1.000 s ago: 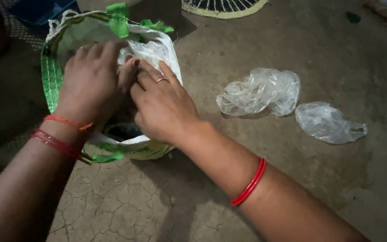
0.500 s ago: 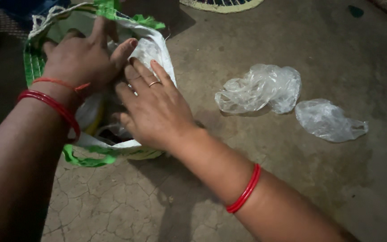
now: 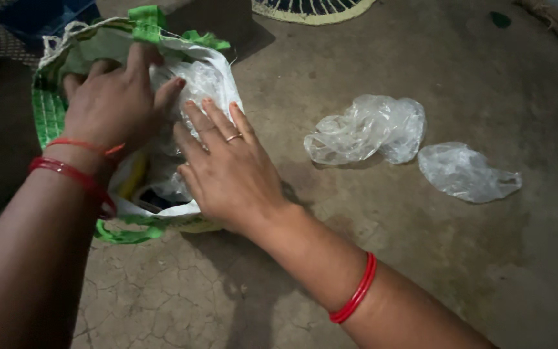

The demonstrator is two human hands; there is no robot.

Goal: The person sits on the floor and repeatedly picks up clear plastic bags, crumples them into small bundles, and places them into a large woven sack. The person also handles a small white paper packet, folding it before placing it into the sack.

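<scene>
Over the woven green bag [image 3: 50, 116], both hands [image 3: 230, 171] press crinkled plastic [image 3: 205, 81].

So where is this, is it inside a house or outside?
Probably a yard or a simple room at ground level; I can't tell which. The work happens on a bare, cracked earthen floor, with a woven green-and-white bag and crumpled clear plastic bags lying on it.

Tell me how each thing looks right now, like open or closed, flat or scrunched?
green and white bag: open at the top, standing on the floor
clear plastic inside the bag: crumpled, pressed under both hands
left hand: spread flat, on the bag's contents
right hand: fingers straight, resting on the plastic
bigger clear plastic bag: crumpled, loose on the floor
smaller clear plastic bag: flattened, loose beside it
floor: cracked
</scene>
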